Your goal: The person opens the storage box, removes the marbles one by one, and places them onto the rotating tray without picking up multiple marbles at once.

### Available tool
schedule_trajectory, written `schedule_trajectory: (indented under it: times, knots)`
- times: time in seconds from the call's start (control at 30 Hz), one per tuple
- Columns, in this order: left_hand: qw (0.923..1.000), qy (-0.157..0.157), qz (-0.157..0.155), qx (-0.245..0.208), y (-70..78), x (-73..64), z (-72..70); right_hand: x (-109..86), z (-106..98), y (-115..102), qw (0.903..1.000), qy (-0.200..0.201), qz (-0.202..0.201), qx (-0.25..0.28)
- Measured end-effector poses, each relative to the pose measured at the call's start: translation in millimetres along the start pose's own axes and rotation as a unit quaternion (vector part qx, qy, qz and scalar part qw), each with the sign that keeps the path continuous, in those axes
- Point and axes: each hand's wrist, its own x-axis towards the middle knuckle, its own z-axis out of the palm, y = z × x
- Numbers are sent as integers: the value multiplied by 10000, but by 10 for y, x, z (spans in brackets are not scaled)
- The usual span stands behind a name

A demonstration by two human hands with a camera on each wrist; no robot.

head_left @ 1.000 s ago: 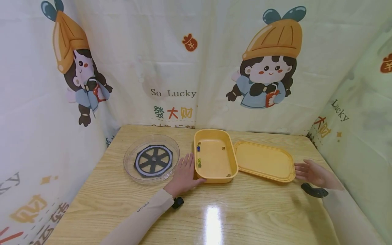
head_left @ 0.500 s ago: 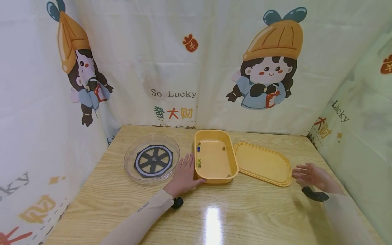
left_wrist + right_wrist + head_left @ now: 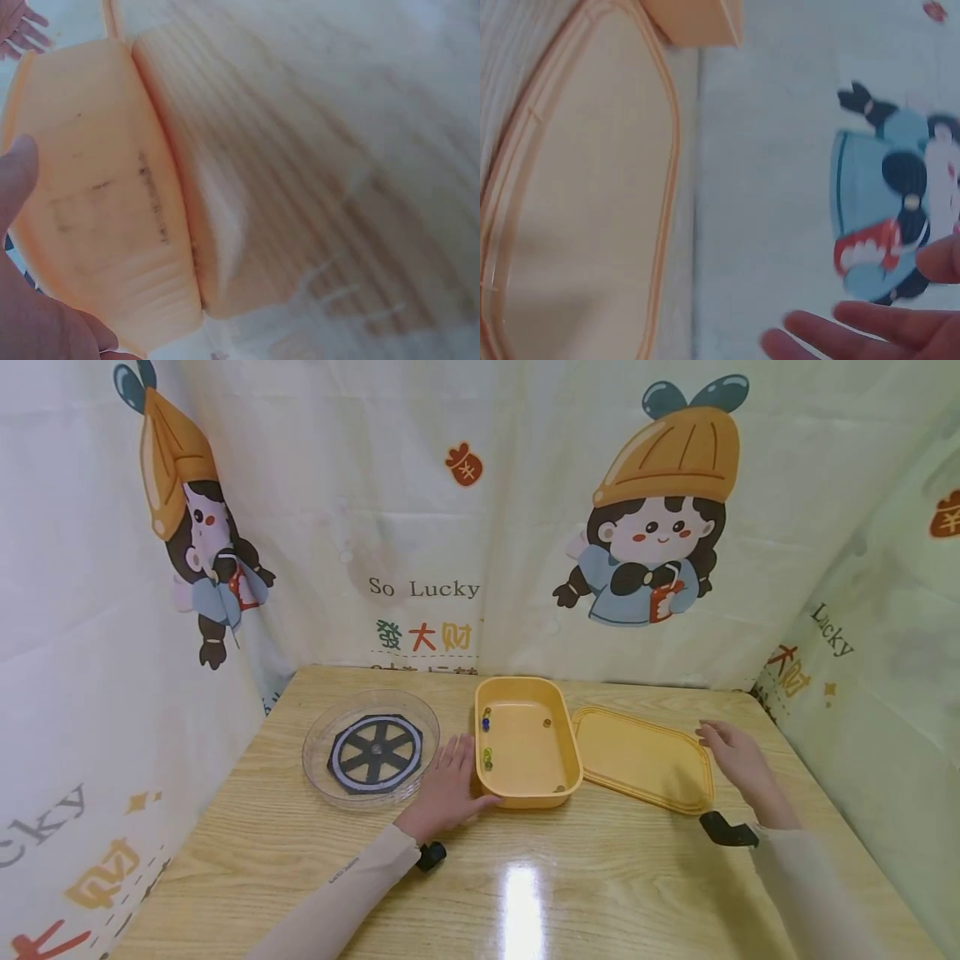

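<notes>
Yellow box [image 3: 521,752], beside left grip [image 3: 444,795], apparently touching

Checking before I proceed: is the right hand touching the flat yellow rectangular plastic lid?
Apart: the right wrist view shows a clear gap between right hand and lid.

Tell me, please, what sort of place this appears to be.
It looks like an indoor booth set up for tabletop work: cartoon-printed curtains hang behind and on both sides of a wood-grain table, which bears a yellow tub and a clear round dish.
</notes>
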Motion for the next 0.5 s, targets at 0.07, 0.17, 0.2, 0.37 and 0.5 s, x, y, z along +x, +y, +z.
schedule_trajectory:
  times: [0.07, 0.17, 0.2, 0.37, 0.5]
  knots:
    - [10000, -3, -15, -2, -12, -6, -27, -16, 104, -126, 9972, 535, -246, -456]
    - [10000, -5, -37, -4, -31, -20, -79, -24, 299, -276, 9825, 1302, -767, -1091]
    - [10000, -7, -38, -23, -37, -24, -97, -22, 370, -312, 9760, 1506, -985, -1227]
    - [9999, 33, -48, -128, -66, -23, -177, 44, 702, -426, 9349, 2183, -2165, -1773]
    - [9998, 173, -44, -133, -76, 12, -210, 122, 895, -490, 9180, 2065, -2689, -2058]
